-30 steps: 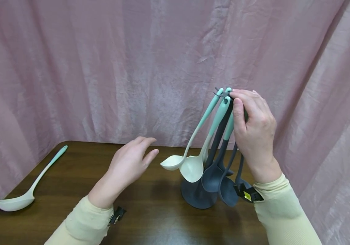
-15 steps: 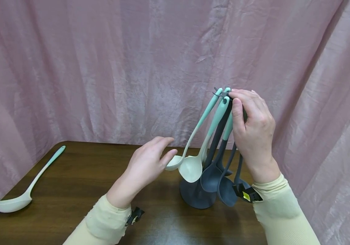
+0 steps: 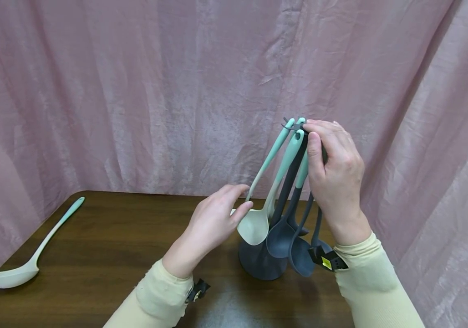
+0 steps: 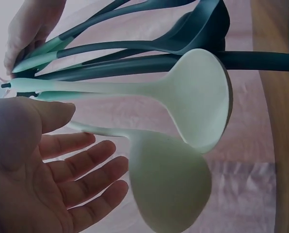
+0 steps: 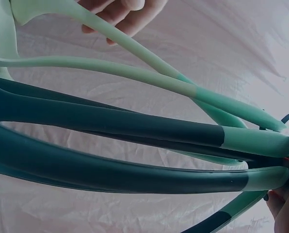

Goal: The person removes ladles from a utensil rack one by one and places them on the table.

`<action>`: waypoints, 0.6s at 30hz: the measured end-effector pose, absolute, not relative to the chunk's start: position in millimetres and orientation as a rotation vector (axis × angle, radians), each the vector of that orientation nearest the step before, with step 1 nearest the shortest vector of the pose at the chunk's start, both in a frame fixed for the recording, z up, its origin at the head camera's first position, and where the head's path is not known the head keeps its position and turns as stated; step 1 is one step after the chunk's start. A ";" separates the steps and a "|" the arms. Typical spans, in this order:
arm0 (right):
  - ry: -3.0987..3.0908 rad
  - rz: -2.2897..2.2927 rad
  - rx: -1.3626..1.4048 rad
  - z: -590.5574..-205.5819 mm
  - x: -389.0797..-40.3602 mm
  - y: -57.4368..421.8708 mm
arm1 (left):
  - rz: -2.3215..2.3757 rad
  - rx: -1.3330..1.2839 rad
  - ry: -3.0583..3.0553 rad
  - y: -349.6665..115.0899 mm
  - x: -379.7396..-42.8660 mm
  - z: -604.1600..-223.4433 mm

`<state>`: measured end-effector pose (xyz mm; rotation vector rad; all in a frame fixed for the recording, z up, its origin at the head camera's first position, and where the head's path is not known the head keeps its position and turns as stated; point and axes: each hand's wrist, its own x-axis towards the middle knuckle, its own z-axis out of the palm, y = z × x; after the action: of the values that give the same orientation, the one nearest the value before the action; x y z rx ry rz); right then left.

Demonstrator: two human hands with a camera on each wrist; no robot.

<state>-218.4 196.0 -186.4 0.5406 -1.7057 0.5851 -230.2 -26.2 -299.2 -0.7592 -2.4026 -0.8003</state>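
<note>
A dark utensil stand (image 3: 254,266) bears several hanging utensils with mint handle ends. My right hand (image 3: 336,168) holds the stand's top, thumb and fingers about the hub where the handles hook on. On the left side hang a white ladle (image 4: 171,179) and a second white ladle (image 4: 200,97), which overlaps it in the left wrist view. My left hand (image 3: 213,216) is at the outer white ladle, its thumb and fingers spread apart around the lower handle. In the head view this hand hides most of that ladle's bowl. Dark ladles (image 3: 281,239) hang toward the right hand.
Another white ladle (image 3: 17,277) with a mint handle lies by the left edge of the brown wooden table (image 3: 115,246). Pink curtains (image 3: 176,91) stand behind the table and at its sides.
My left hand has moved right, from beside the stand to the outer white ladle's handle. The right hand has stayed on the stand's top.
</note>
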 end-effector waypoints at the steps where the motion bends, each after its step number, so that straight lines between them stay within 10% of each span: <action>1: -1.705 0.585 0.539 -186.4 -218.3 196.2 | -0.807 -0.760 -2.406 -24.8 -231.6 -300.0; 18: -1.709 0.594 0.524 -185.8 -219.8 196.0 | -0.912 -0.818 -2.438 -17.9 -251.7 -304.9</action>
<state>-219.8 196.0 -185.8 0.5239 -1.7093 0.5944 -251.7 -17.9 -304.9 -0.8183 -2.4377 -0.9123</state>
